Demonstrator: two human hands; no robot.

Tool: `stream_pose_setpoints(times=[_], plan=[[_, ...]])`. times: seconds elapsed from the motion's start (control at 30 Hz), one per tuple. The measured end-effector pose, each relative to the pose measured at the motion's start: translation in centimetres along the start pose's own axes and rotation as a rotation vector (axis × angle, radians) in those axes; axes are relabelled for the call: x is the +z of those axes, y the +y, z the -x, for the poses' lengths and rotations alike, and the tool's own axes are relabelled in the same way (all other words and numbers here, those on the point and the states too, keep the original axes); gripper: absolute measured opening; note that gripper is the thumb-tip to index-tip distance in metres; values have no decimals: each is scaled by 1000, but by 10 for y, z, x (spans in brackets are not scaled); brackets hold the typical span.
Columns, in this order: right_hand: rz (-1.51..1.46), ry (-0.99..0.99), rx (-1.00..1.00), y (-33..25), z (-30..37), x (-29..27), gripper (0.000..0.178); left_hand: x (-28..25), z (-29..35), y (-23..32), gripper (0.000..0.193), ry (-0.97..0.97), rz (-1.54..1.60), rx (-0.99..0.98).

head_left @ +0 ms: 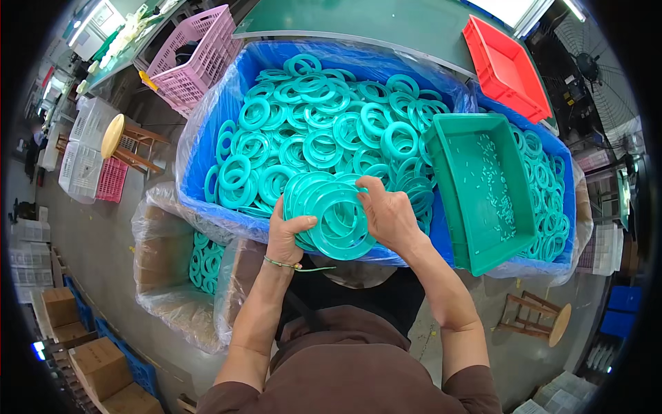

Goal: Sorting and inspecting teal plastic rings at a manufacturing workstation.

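Rings in hand, right above the blue bin!

And here's the left hand (281, 238) grasping a fanned stack of turquoise rings (321, 207), thumb flat across the front ring, fingers hidden behind. In comes the right hand (392, 212), fingers bent, fingertips at the stack's upper right rim; whether it pinches a ring, I can't tell! The stack sits over the front edge of the blue bin (195, 165), and behind it, what a heap of loose rings (323, 146), reaching right to the back edge! Over at the bin's right edge, a green tray (470, 186) lies tilted, small pale pieces (502, 196) scattered inside. Beyond that, a second blue bin (569, 207), more rings there too! Off the front left corner, a plastic-lined carton (162, 255) with rings inside. Past the back edge, the green worktop (358, 19), a red tray (507, 65) at its right end!
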State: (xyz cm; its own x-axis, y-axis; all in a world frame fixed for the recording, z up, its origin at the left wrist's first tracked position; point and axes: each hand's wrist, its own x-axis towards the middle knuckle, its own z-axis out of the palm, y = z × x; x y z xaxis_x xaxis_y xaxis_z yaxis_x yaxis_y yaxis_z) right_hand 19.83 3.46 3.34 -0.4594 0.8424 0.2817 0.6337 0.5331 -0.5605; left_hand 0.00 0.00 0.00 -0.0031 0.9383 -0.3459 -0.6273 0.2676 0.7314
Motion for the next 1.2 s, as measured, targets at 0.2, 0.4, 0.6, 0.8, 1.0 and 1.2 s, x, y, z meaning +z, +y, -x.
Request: stream_pose_setpoints(times=[0.2,0.4,0.6,0.8,1.0,1.2], plan=[[-1260,420,692,-6,-12,5,15,-18,-6,-5,58,-14,93,25],[-1258,459,691,9,9,-23,14,-28,-10,-3,56,49,257,-25],[115,741,515,41,34,-113,22,-27,-9,-1,56,66,287,-14],[-397,231,542,-13,13,-60,40,-7,-4,-2,61,100,236,58],[-648,56,392,-50,-21,-2,17,-22,0,-1,56,50,303,94],[-810,135,360,-88,-54,7,17,-55,-2,-13,43,54,562,76]])
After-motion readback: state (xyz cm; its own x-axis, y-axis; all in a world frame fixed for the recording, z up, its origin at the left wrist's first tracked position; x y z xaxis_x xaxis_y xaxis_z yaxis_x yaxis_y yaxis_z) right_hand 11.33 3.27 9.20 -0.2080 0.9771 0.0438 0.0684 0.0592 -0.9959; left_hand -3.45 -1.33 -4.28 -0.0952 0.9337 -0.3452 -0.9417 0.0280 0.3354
